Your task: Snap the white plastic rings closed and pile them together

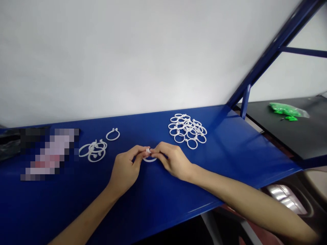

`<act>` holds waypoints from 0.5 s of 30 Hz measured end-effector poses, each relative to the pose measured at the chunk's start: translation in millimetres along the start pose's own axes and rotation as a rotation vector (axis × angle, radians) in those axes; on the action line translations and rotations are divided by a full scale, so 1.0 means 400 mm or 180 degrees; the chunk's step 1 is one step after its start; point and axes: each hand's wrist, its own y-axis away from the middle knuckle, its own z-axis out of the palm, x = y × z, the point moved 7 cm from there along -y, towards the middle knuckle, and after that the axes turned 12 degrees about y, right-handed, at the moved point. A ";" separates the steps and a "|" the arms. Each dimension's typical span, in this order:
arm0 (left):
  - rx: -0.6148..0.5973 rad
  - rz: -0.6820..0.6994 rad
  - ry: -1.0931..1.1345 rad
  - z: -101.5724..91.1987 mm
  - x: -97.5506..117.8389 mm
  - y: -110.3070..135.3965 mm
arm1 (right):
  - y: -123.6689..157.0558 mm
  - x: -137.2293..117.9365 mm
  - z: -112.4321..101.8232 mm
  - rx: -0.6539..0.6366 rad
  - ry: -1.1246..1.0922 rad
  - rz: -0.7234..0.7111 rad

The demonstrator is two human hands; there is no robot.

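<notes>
Between my two hands, just above the blue table, is a white plastic ring (150,159) with small knobs at its ends. My left hand (127,166) pinches it from the left near the knobs, fingers closed. From the right, my right hand (173,160) grips the same ring with thumb and fingertips. The ends of the ring are partly hidden by my fingertips. Left of my hands lie an open white ring (112,136) with a gap between its knobs and a small pile of similar rings (96,156). Several white rings (192,144) lie heaped to the right.
A blurred-out flat item (51,153) and a dark bag (10,143) lie at the table's left. A blue metal frame (245,102) rises at the right. Beyond it, a bag of green pieces (288,110) rests on a black table (301,139). A white wall stands behind.
</notes>
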 end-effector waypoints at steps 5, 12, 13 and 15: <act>-0.0097 0.0201 -0.0043 0.011 0.000 0.005 | 0.008 -0.011 0.012 -0.0177 0.0284 -0.0112; -0.0418 -0.0125 0.0342 0.029 -0.016 -0.027 | -0.028 0.007 -0.026 -0.0201 0.0639 -0.0144; -0.0408 -0.0183 0.0383 0.029 -0.021 -0.026 | -0.029 0.000 -0.029 -0.0241 0.0619 -0.0289; -0.0325 -0.0297 0.0445 0.027 -0.033 -0.022 | -0.025 -0.021 -0.030 -0.0382 0.0497 -0.0713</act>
